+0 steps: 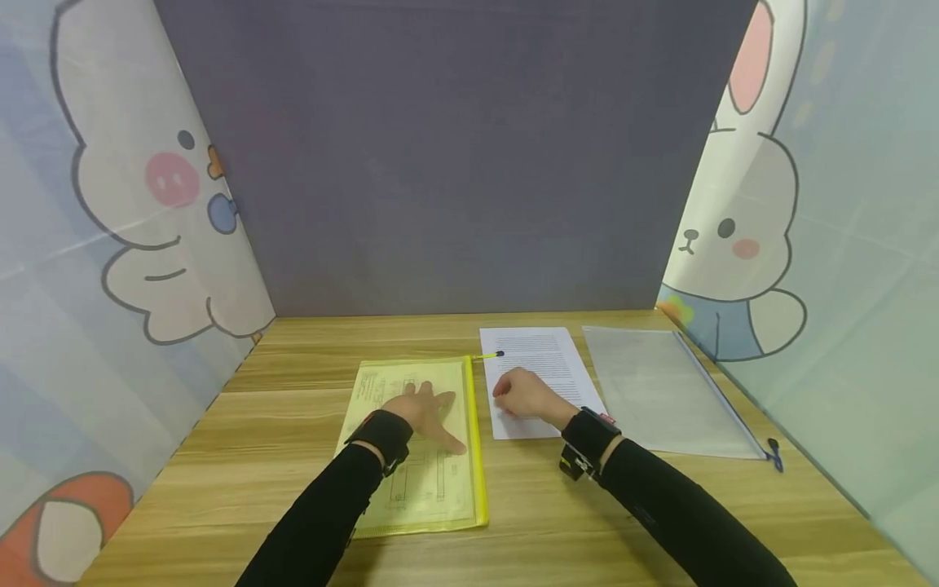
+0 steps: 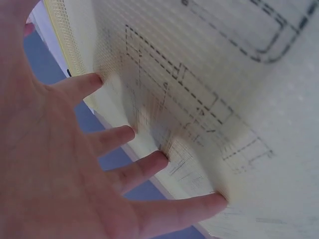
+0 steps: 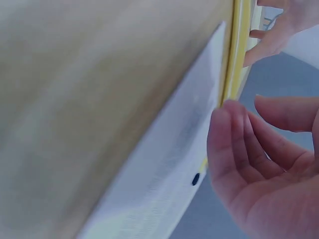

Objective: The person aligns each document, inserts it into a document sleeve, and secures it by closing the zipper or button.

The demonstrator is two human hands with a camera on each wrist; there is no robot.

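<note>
A yellow zip document pouch point(image 1: 440, 505) lies flat, with a sheet of line drawings showing through its mesh cover. My left hand point(image 1: 425, 412) rests on the pouch, fingers spread; in the left wrist view its fingertips touch the mesh. The pouch's yellow zip runs along its right edge to a dark-tipped pull tab point(image 1: 500, 354), which lies over a printed sheet of paper point(image 1: 531, 346). Over that sheet is my right hand point(image 1: 530, 394), fingers loosely bent. The right wrist view shows a gap between thumb and fingers, with nothing held there.
Further right lies a translucent white zip pouch point(image 1: 653, 391) with a blue zip and a dark blue pull tab point(image 1: 774, 455) at its near corner. A grey panel point(image 1: 469, 163) closes off the back of the wooden table point(image 1: 242, 456), and cartoon-printed cloths flank both sides.
</note>
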